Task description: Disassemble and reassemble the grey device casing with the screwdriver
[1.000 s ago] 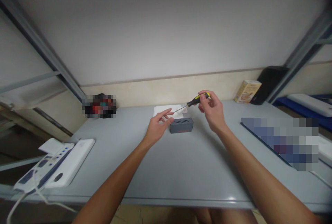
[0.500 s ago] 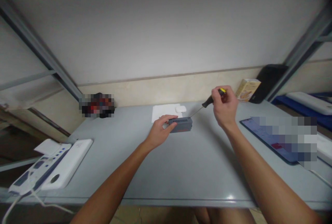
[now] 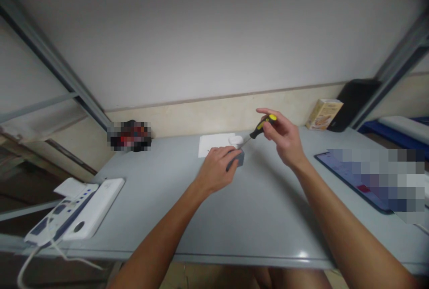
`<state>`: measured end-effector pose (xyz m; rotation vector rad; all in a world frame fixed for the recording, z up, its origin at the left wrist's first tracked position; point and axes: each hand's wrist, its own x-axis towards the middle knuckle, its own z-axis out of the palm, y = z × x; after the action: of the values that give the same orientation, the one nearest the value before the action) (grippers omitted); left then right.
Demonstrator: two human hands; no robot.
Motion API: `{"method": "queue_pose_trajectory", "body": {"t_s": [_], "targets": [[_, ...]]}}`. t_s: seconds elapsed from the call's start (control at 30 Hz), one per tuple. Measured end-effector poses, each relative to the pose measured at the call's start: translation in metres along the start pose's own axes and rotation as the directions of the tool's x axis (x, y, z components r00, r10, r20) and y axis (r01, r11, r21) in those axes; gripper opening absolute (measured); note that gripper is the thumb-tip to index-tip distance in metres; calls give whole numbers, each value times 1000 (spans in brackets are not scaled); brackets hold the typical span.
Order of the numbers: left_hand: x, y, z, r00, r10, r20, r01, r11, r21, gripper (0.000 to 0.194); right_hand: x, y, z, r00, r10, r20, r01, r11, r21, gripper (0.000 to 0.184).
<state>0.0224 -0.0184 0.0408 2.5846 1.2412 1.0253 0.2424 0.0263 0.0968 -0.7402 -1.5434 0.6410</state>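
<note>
Taking the grey box as the middle of our clock, we see a white power strip (image 3: 62,212) between eight and nine o'clock on the tabletop (image 3: 187,222), with a white slab (image 3: 95,211) close along its right side. At nine o'clock lies a dark bundle (image 3: 131,136), its detail blurred out. A sheet of paper (image 3: 205,145) rests at ten. Our left hand (image 3: 216,168) comes in from about eight and is clamped on the grey box (image 3: 240,158), fingers over the top and thumb on the near side. Just beyond, at twelve, sits a small white case (image 3: 235,140). The screwdriver (image 3: 258,129) slants down from between one and two o'clock to the box; we cannot tell exactly where its tip sits. Our right hand (image 3: 284,139), apart from the left, grips its handle with the index finger stretched out. Farther off at two, a carton (image 3: 324,115) leans by a black case (image 3: 355,103); past three lies a tablet (image 3: 355,184), partly blurred.
</note>
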Motion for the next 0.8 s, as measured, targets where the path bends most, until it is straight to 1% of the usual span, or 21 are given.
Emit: {"method": "queue_pose_trajectory", "body": {"t_s": [0.13, 0.33, 0.47, 0.7, 0.73, 0.8], "targets": [[1, -4, 5, 1000, 9, -5, -9, 998, -57, 33, 0, 0, 3, 1000, -8, -4, 9, 997, 79, 48], [0, -8, 3, 1000, -7, -7, 7, 995, -99, 35, 2, 2, 3, 995, -29, 91, 15, 989, 150, 39], [1, -6, 2, 1000, 5, -2, -5, 992, -127, 33, 2, 2, 6, 992, -20, 125, -2, 984, 177, 41], [1, -1, 1, 998, 50, 34, -43, 984, -174, 33, 1, -4, 15, 994, -12, 104, -8, 983, 182, 39], [1, -1, 1, 998, 55, 38, -47, 984, -169, 33, 2, -4, 16, 997, -12, 82, -2, 986, 168, 39], [1, 0, 2, 997, 62, 48, -54, 987, -150, 34, 3, 1, 17, 1000, -6, -24, 8, 994, 107, 40]]}}
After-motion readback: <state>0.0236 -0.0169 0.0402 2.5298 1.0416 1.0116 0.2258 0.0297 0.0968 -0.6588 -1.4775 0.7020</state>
